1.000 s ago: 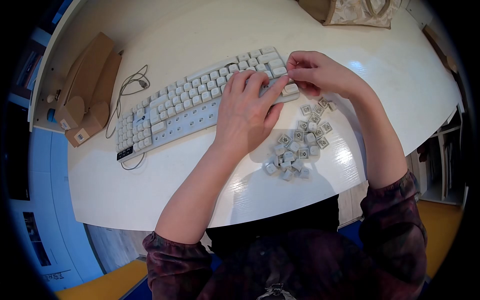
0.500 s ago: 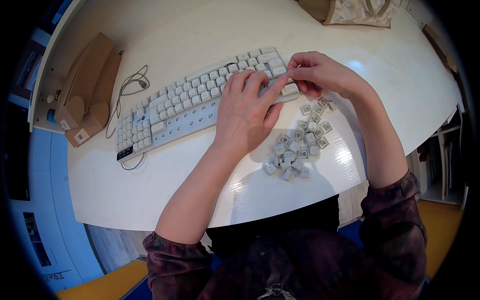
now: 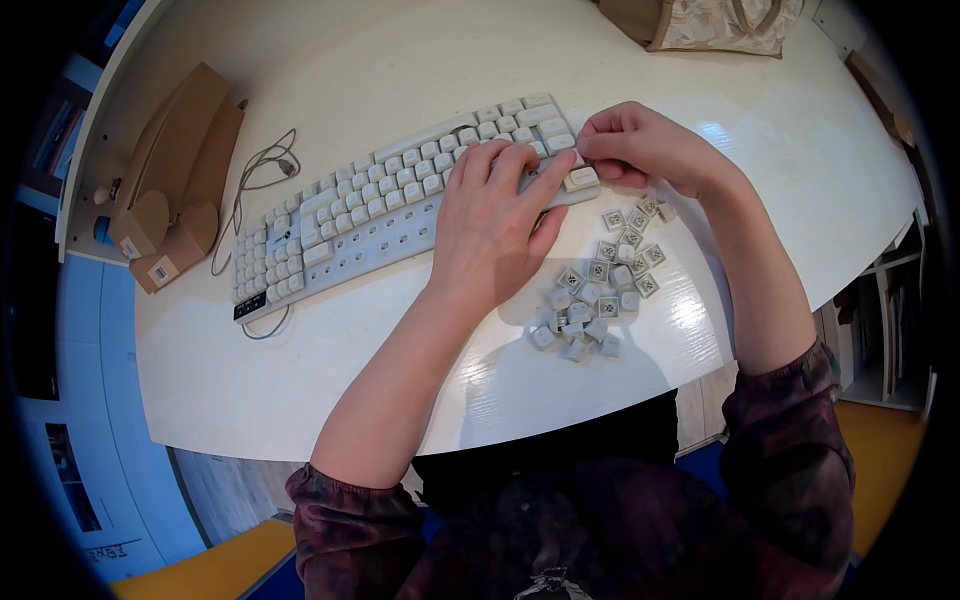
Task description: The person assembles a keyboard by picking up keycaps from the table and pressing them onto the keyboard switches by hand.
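Note:
A white keyboard [image 3: 390,180] lies slanted across the white table, with a row of sockets bare of keycaps along its near side. My left hand [image 3: 495,215] rests on its right part, fingers spread over the keys. At the keyboard's right end, my right hand [image 3: 640,150] is closed in a pinch, thumb and fingertips together by the edge; whatever is between them is too small or hidden to name. Loose keycaps [image 3: 598,270] lie in a pile below my right hand, several of them upside down.
A thin cable [image 3: 240,205] curls beside the keyboard's left end. An open brown cardboard box [image 3: 180,170] stands at the table's left side. A patterned bag [image 3: 710,25] sits at the far edge. The table's rounded front edge [image 3: 500,452] runs close to my body.
My right hand's fingers have curled in more and the hand has turned slightly. My left hand stays on the keys, almost unmoved.

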Tool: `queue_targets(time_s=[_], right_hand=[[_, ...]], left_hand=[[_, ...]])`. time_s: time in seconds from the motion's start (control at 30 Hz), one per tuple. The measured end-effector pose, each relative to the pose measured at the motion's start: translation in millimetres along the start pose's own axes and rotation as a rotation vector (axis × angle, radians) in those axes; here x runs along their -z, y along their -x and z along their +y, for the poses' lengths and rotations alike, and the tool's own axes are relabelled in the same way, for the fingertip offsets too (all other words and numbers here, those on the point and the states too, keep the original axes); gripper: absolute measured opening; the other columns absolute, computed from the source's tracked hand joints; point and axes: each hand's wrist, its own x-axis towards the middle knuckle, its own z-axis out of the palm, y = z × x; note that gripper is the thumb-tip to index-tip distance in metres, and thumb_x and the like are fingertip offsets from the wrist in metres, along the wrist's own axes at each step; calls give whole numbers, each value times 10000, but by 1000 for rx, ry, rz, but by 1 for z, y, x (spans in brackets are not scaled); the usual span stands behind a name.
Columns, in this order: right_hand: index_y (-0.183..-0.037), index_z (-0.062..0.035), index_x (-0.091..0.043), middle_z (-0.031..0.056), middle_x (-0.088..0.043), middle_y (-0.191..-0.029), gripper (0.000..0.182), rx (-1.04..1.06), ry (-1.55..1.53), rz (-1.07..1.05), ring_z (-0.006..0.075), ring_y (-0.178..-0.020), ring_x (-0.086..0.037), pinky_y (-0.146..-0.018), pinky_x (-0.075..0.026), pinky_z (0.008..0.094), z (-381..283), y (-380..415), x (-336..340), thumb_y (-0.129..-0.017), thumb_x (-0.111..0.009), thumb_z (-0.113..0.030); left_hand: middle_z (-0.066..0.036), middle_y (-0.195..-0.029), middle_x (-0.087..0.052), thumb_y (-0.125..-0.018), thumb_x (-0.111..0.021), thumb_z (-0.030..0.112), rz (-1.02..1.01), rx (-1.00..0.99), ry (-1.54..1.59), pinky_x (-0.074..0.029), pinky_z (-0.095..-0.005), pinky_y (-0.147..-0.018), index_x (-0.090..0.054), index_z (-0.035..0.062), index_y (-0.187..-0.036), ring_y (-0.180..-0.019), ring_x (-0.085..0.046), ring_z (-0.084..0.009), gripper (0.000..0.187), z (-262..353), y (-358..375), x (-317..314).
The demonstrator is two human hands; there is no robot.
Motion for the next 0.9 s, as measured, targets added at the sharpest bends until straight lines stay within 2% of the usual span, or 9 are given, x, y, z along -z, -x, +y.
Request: queue_targets(time_s=[0.43,0.53,0.73,0.9], right_hand=[[-780,-86,-583,-30,-531,-595,316,-33,115,81,50,-456,-449,-419,-315,206,-9,4,-7,-937,-667,-347],[-797,-88,-583,-33,-534,-601,319,-43,148,85,49,-464,-461,-421,-322,208,-9,3,-7,-941,-664,-361],[-827,-81,-578,-33,-538,-612,279,-45,114,71,54,-469,-472,-434,-359,205,-7,3,-7,-958,-630,-322],[-829,-71,-582,-25,-536,-624,241,-39,97,66,58,-475,-468,-453,-375,211,-6,3,-4,-963,-604,-270]], left_hand=[[-66,-1107,-554,-803,-714,180,-2,7,3,-399,-456,-1037,-618,177,-1257,-1145,-489,-288,463,0,-1,0],[-95,-1125,-573,-813,-712,183,-4,1,3,-430,-455,-985,-636,157,-1263,-1129,-504,-322,457,-1,-1,2],[-83,-1102,-557,-793,-720,156,24,-15,29,-413,-453,-1019,-631,184,-1242,-1140,-489,-310,459,-4,1,-2],[-90,-1090,-573,-785,-727,149,36,-24,28,-445,-445,-971,-643,174,-1246,-1098,-517,-315,470,-2,-1,0]])
